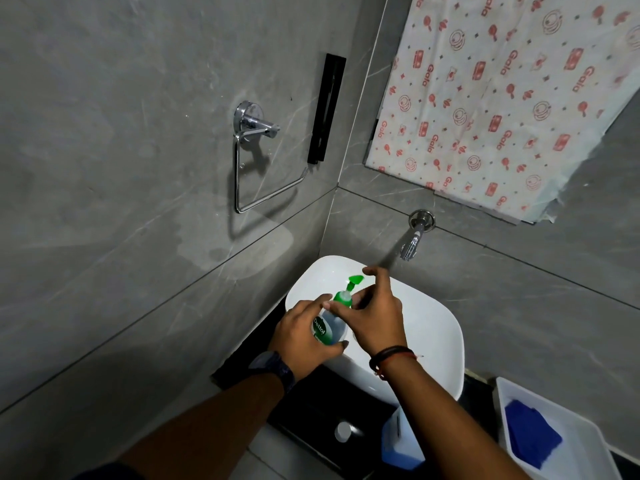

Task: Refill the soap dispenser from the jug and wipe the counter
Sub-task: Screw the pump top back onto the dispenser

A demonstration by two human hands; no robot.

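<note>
Head view looks down on a soap dispenser (pixel 329 327) held tilted over the white basin (pixel 433 327), left hand (pixel 304 337) wrapped round its clear body, right hand (pixel 375 317) pinching the green pump collar with thumb and fingers, index finger lifted free near the nozzle. That bottle looks like thin plastic, light, and by my guess slick if any soap has run down it, so the firm hold belongs on the body with the twisting done at the ribbed collar, which is where the hands sit. The pump stem is the weak bit; I'd not lever on the nozzle. Down on the black bench (pixel 311 424) stands the jug (pixel 401 445) with blue liquid in it, apparently uncapped, a small white cap (pixel 343 432) lying just beside it. It is likely heavier and sloshy, better taken by its handle. A white tray (pixel 568 441) to the right holds a blue cloth (pixel 530 434), soft and ready for wiping. Grey tiled walls close in, with a wall tap (pixel 414 237), a chrome towel ring (pixel 256 161) and a patterned sheet (pixel 502 91).
</note>
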